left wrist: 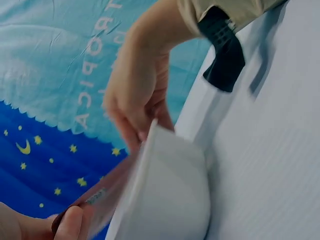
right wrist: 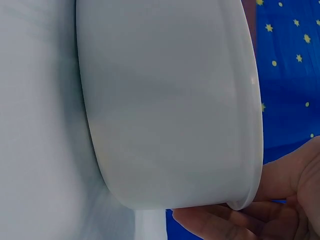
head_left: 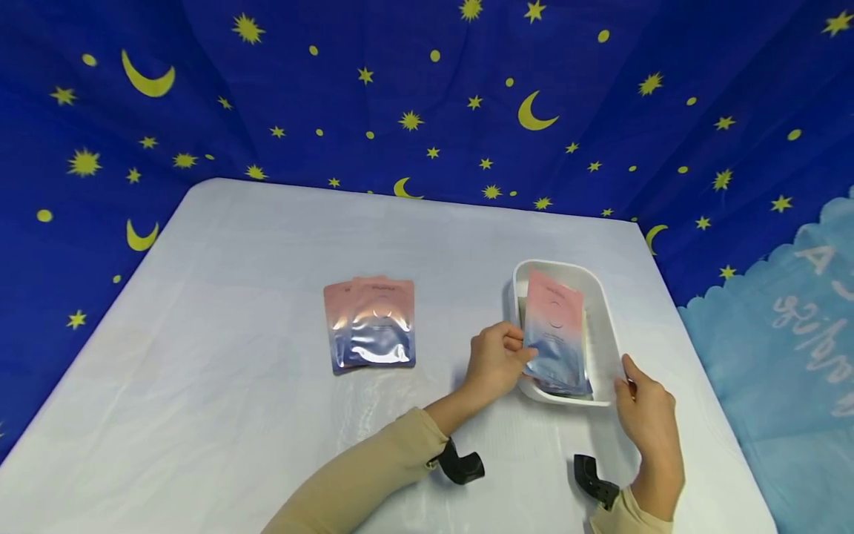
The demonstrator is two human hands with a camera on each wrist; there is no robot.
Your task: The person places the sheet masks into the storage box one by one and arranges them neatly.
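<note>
My left hand (head_left: 494, 360) pinches the left edge of a shiny pink-to-blue foil sachet (head_left: 555, 319) between thumb and fingers. The sachet lies at a slant over the white tub (head_left: 606, 363), covering most of what is beneath; edges of other packets show under it. In the left wrist view, the fingers and thumb of that hand (left wrist: 70, 225) hold the sachet's edge by the tub's rim. My right hand (head_left: 649, 411) grips the tub's near right corner, thumb at the rim and fingers below it, as the right wrist view shows of this hand (right wrist: 280, 205).
Left of the tub, a few more pink-to-blue sachets (head_left: 382, 322) lie overlapped on the white table (head_left: 233, 415). Black curved pieces (head_left: 462, 466) sit at both wrists. A blue cloth with moons and stars (head_left: 373, 89) hangs behind, and a light blue cloth (head_left: 794, 348) at the right.
</note>
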